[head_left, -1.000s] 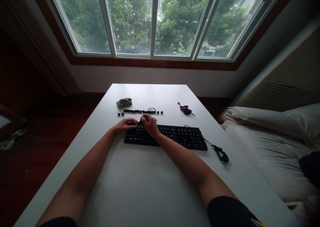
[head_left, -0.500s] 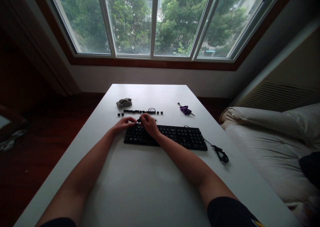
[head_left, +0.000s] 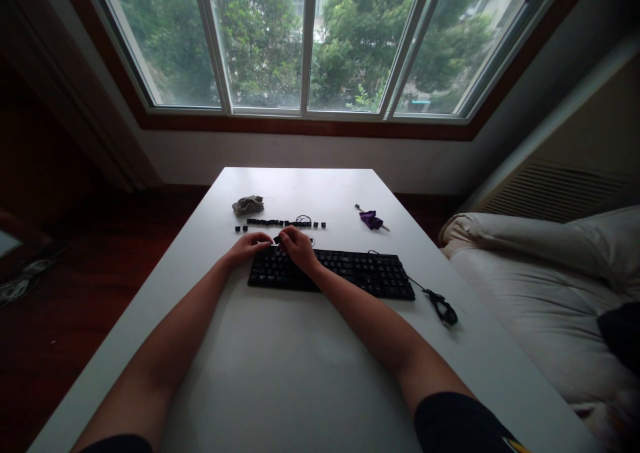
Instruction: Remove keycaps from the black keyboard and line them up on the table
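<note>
A black keyboard (head_left: 360, 273) lies on the white table, and both my hands are at its upper left part. My right hand (head_left: 299, 248) bends over the keys with its fingertips pinched on a small black keycap (head_left: 277, 239). Just left of it, my left hand (head_left: 249, 245) rests by the keyboard's upper left corner, thumb and fingers close together near the keycap; whatever lies between them is too small to make out. Behind the hands runs a row of loose black keycaps (head_left: 270, 223), two of them set apart at the left. A thin wire loop (head_left: 303, 218) shows beside this row.
A crumpled grey cloth (head_left: 249, 205) lies at the back left of the table (head_left: 300, 366). At the back right is a brush with purple cloth (head_left: 371, 220) around it. The keyboard's bundled cable (head_left: 443, 308) lies to the right. A pale sofa (head_left: 540, 280) stands alongside.
Almost nothing differs. The fingers of both hands have shifted very slightly around the small black keycap; the keyboard and the loose keycaps stay where they were.
</note>
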The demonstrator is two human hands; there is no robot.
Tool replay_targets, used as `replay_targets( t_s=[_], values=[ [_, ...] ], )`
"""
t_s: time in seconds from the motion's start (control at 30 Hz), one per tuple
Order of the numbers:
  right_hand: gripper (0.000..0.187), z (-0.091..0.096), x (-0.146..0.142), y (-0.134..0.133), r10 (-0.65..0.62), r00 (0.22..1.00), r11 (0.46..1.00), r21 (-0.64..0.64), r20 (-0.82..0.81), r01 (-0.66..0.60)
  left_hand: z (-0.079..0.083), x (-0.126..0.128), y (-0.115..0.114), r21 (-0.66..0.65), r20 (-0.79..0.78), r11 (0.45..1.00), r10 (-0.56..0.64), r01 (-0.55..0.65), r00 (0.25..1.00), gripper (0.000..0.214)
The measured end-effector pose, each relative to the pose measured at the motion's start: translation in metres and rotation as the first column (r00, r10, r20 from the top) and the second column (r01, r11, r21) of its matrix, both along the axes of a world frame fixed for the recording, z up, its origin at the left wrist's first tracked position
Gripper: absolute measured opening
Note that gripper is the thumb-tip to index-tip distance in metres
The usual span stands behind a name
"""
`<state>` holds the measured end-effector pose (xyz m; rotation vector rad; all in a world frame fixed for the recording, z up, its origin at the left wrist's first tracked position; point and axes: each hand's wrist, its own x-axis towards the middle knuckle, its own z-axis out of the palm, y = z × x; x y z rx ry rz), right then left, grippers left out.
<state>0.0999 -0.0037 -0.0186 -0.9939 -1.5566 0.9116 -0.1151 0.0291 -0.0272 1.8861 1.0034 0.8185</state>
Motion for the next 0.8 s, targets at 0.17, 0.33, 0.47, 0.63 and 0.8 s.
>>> replay_targets(
  t_s=[0.17, 0.33, 0.47, 0.63, 0.8],
  values=[
    [0.03, 0.0, -0.001, 0.001, -0.019, 1.0, 1.0, -0.009, -0.012, 0.019, -0.006, 0.002, 0.004, 0.054, -0.051, 0.998, 0.047, -0.044, 0.998, 0.037],
    [0.031, 0.001, -0.001, 0.0, -0.033, 0.999, 0.999, -0.018, -0.01, 0.033, -0.013, 0.004, 0.007, 0.087, 0.022, 0.989, 0.118, -0.119, 0.993, 0.035],
    [0.03, 0.002, -0.001, 0.0, -0.038, 0.999, 0.999, -0.016, -0.005, 0.038, -0.018, 0.007, 0.007, 0.067, 0.055, 0.985, 0.158, -0.162, 0.986, 0.036],
    [0.03, 0.001, -0.001, 0.0, -0.037, 0.999, 0.999, -0.006, -0.004, 0.037, -0.016, 0.01, 0.005, 0.164, 0.041, 0.972, 0.163, -0.167, 0.986, 0.033],
    [0.031, 0.0, -0.001, 0.0, -0.04, 0.999, 0.999, -0.016, 0.003, 0.04, -0.014, 0.012, 0.004, 0.172, 0.063, 0.971, 0.155, -0.164, 0.986, 0.032]
  ],
)
